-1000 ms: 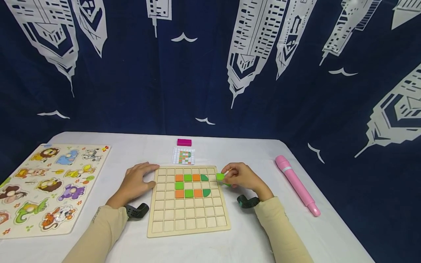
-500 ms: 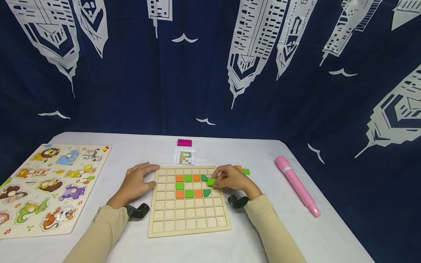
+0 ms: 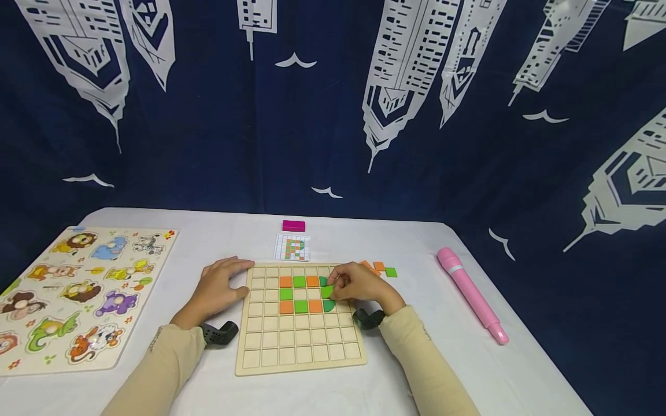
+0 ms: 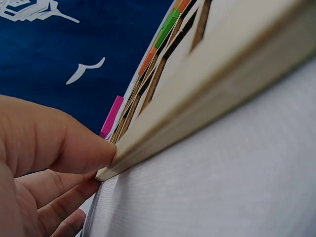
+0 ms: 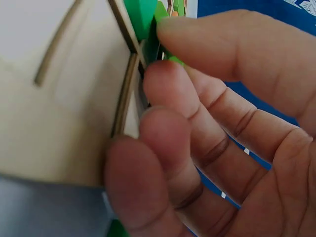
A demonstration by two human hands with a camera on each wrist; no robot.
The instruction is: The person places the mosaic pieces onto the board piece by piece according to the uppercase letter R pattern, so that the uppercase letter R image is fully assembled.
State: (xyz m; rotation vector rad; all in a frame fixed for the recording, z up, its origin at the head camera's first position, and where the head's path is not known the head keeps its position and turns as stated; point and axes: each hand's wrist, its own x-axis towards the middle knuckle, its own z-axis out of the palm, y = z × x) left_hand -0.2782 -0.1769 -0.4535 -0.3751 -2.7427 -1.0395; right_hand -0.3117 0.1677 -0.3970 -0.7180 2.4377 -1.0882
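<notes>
My right hand pinches a light green square tile between thumb and fingers, over the wooden grid board. The tile lies between two dark green rounded pieces; the lower dark green piece shows best. In the right wrist view the thumb presses the green tile, and the other fingers lie along the board's edge. My left hand rests at the board's top left corner, thumb against the side edge, fingers at the corner. Orange tiles and green tiles sit in the grid.
Several loose tiles lie on the white table right of the board. Beyond the board are a pattern card and a magenta block. An animal puzzle board lies left, a pink stick-like object right.
My right hand has moved left with the green tile, from the board's right edge to the gap between the dark green pieces. My left hand has stayed at the corner.
</notes>
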